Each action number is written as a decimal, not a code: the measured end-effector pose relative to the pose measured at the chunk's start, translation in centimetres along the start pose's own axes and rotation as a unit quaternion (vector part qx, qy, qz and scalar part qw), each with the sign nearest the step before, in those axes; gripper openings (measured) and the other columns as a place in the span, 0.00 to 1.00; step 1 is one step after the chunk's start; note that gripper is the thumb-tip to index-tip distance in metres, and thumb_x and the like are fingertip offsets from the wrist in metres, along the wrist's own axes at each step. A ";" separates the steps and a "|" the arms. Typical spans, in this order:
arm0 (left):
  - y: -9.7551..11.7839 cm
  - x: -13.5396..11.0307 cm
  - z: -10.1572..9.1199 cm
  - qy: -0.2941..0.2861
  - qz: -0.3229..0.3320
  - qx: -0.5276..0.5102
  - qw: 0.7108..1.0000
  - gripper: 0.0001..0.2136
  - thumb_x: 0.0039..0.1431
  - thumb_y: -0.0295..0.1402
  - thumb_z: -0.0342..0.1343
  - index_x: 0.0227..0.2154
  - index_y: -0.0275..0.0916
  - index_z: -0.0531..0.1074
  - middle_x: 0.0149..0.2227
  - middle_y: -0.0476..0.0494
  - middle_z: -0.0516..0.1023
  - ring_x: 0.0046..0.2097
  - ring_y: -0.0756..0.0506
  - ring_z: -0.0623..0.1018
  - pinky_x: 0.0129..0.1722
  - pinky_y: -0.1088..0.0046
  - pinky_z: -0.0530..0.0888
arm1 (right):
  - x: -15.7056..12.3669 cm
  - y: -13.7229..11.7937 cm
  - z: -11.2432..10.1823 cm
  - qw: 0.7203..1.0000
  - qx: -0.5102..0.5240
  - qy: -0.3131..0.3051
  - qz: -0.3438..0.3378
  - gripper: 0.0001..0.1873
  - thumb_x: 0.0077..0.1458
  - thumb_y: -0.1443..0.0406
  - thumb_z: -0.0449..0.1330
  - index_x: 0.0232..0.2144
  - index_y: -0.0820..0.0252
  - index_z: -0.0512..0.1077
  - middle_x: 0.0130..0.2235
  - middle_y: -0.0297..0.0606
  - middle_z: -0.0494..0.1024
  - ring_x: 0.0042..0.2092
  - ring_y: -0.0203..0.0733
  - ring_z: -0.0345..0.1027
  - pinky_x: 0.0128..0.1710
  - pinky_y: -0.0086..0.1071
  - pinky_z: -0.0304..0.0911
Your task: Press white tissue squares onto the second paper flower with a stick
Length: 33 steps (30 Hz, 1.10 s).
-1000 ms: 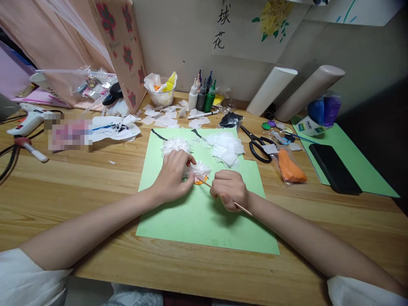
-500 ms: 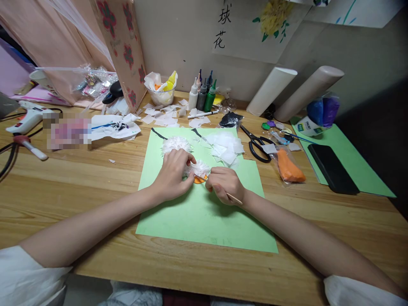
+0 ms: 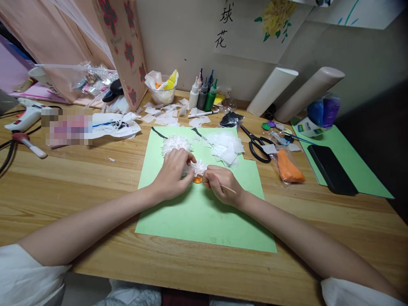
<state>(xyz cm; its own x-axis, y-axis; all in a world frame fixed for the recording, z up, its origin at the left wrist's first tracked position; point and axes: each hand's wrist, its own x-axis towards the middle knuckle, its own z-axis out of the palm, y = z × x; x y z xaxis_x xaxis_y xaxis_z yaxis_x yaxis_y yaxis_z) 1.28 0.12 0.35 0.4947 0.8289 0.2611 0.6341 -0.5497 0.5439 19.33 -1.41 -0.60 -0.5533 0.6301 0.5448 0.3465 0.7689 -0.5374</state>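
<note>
— What are the fingers doing?

— The right hand (image 3: 221, 185) is closed tight on a thin wooden stick (image 3: 230, 189). The stick's tip is hidden behind the fingers. The left hand (image 3: 172, 174) has its fingers bent, and they pinch a small puff (image 3: 199, 166) of white paper.

— Where is that puff?

— Right at the fingertips of both hands, on a green sheet (image 3: 204, 216).

— Is it done?

— I think not. A bit of orange (image 3: 197, 180) shows just under the fingertips, not yet covered. It may be soft clay.

— What is done, then?

— A big puff (image 3: 176, 143) just past the left fingers looks full. It is round and fluffy, made of crinkled paper bits.

— Is there more paper?

— Yes. A pile of squares (image 3: 225, 146) lies a little beyond the right fingers. They are thin, flat and white, so lots are not used yet.

— And further out?

— Black scissors (image 3: 258, 146) lie to the right of the pile. Little bottles (image 3: 204, 95) stand far past the fingers, by the wall. Everything sits on a smooth wooden table (image 3: 79, 187) with stripy grain.
</note>
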 end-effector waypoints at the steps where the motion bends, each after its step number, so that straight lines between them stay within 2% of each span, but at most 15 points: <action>1: 0.0 0.0 0.0 0.000 0.001 -0.003 1.000 0.06 0.56 0.30 0.47 0.37 0.39 0.61 0.35 0.46 0.65 0.40 0.45 0.64 0.42 0.64 0.60 | 0.1 -0.2 0.1 1.000 -0.003 0.006 0.018 0.23 0.65 0.65 0.36 0.20 0.58 0.57 0.19 0.33 0.61 0.23 0.34 0.53 0.24 0.30 0.52; 5: 0.0 0.0 -0.1 -0.001 0.006 -0.006 1.000 0.06 0.56 0.30 0.46 0.37 0.39 0.61 0.34 0.46 0.65 0.40 0.44 0.64 0.42 0.63 0.60 | 0.1 -0.8 0.2 0.998 0.000 0.007 0.060 0.23 0.66 0.64 0.37 0.20 0.59 0.58 0.19 0.32 0.61 0.23 0.34 0.54 0.26 0.29 0.54; 10: 0.2 0.0 -0.2 -0.003 0.019 0.008 1.000 0.08 0.54 0.30 0.49 0.37 0.40 0.60 0.35 0.47 0.65 0.40 0.44 0.64 0.42 0.64 0.60 | -0.2 -0.5 -0.1 0.998 0.032 0.009 0.062 0.23 0.65 0.63 0.38 0.21 0.59 0.61 0.20 0.33 0.64 0.24 0.34 0.57 0.28 0.29 0.55; 19: 0.2 0.0 0.0 0.001 0.009 0.029 1.000 0.07 0.54 0.29 0.49 0.37 0.39 0.61 0.34 0.46 0.65 0.39 0.44 0.65 0.41 0.65 0.60 | -1.0 0.0 -0.1 0.996 0.014 0.063 -0.064 0.24 0.64 0.65 0.37 0.17 0.58 0.57 0.16 0.33 0.62 0.20 0.34 0.50 0.22 0.31 0.49; 22: 0.2 0.0 0.0 -0.002 0.008 0.024 1.000 0.07 0.55 0.28 0.48 0.37 0.39 0.61 0.35 0.46 0.65 0.39 0.45 0.65 0.41 0.64 0.60 | -1.2 0.2 -0.1 0.994 0.002 0.069 -0.081 0.24 0.63 0.65 0.37 0.16 0.58 0.56 0.15 0.32 0.61 0.19 0.34 0.48 0.21 0.31 0.46; 27: 0.1 0.0 -0.1 -0.009 0.004 0.015 1.000 0.06 0.56 0.28 0.47 0.37 0.39 0.61 0.34 0.46 0.65 0.39 0.45 0.65 0.41 0.64 0.60 | -1.1 0.2 -0.1 0.996 -0.009 0.056 -0.070 0.24 0.64 0.65 0.36 0.16 0.58 0.57 0.15 0.32 0.62 0.19 0.34 0.50 0.22 0.31 0.48; 33: 0.1 0.0 0.0 -0.006 0.002 -0.006 1.000 0.07 0.55 0.26 0.44 0.37 0.40 0.61 0.35 0.46 0.66 0.41 0.44 0.65 0.43 0.63 0.60 | -0.8 -0.1 0.0 1.000 -0.006 0.023 -0.013 0.26 0.65 0.63 0.34 0.17 0.58 0.56 0.16 0.33 0.62 0.20 0.33 0.53 0.23 0.29 0.52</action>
<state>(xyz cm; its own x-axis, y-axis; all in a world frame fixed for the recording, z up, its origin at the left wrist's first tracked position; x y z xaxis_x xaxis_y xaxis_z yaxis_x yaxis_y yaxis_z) 1.31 0.13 0.43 0.5051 0.8251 0.2532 0.6244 -0.5519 0.5527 19.74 -1.96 -1.01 -0.5266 0.6134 0.5886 0.3406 0.7866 -0.5151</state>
